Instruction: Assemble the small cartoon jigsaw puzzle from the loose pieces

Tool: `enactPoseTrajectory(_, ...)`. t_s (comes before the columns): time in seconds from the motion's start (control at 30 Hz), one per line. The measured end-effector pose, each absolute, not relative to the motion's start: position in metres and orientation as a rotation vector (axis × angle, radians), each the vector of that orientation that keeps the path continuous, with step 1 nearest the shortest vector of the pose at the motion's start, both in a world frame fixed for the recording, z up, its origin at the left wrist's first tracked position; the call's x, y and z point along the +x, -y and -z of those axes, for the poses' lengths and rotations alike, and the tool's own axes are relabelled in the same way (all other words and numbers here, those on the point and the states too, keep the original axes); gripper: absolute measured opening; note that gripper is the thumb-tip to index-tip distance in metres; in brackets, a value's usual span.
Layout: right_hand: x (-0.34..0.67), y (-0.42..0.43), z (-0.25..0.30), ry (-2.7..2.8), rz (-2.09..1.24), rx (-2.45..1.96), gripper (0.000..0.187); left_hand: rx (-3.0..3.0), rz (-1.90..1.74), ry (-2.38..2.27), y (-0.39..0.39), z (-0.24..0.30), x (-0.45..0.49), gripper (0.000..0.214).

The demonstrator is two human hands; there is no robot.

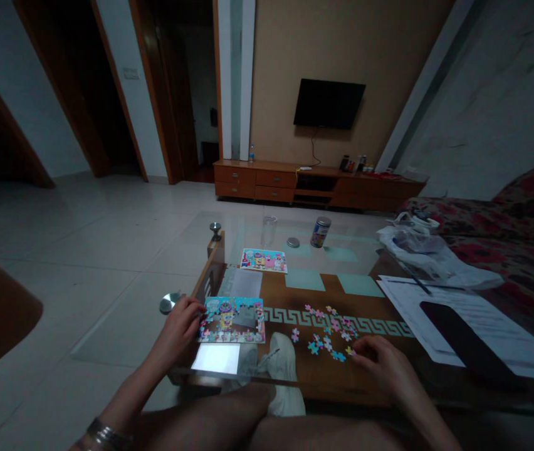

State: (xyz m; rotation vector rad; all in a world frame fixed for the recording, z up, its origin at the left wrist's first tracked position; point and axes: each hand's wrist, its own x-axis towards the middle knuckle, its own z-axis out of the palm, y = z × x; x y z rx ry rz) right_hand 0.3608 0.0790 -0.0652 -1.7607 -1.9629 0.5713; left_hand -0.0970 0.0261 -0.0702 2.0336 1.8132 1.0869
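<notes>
On the glass desk point(365, 305), with left hand point(185, 322) loosely curled at the left edge of a part-filled puzzle point(225, 318) laid long axis left-to-right, picture top away, and right hand point(380, 360) half-curled at a yellow piece point(350, 351), cannot tell whether gripping either, then beyond, a can point(321, 232).

two hands point(186, 322), one puzzle point(229, 320), one television point(329, 104)

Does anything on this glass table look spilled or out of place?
Nothing looks spilled. The round lid lies loose beside the printed can, slightly stray; scattered puzzle pieces near the right hand suit the unfinished puzzle.
</notes>
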Motion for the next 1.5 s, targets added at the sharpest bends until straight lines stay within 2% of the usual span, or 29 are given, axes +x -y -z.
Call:
enactPoseTrajectory(0.43, 0.358, -0.075, 0.063, 1.923, -0.471, -1.805, 0.013, 2.089, -1.060, -1.816, -0.029, 0.077, -0.102, 0.024)
enactPoseTrajectory(0.63, 0.360, -0.074, 0.066, 1.819, -0.612, -1.720, 0.010, 2.091, -1.076, -1.823, -0.031, 0.086, -0.107, 0.026)
enactPoseTrajectory(0.87, 0.369, -0.079, 0.069, 1.777, -0.786, -1.600, 0.027, 2.076, -1.083, -1.838, -0.030, 0.081, -0.103, 0.023)
enactPoseTrajectory(1.1, 0.376, -0.087, 0.078, 1.885, -0.677, -1.665, 0.029, 2.036, -1.059, -1.847, -0.025, 0.071, -0.096, 0.019)
enactPoseTrajectory(1.5, 0.372, -0.087, 0.076, 1.823, -0.707, -1.688, 0.030, 2.033, -1.040, -1.848, -0.024, 0.070, -0.095, 0.019)
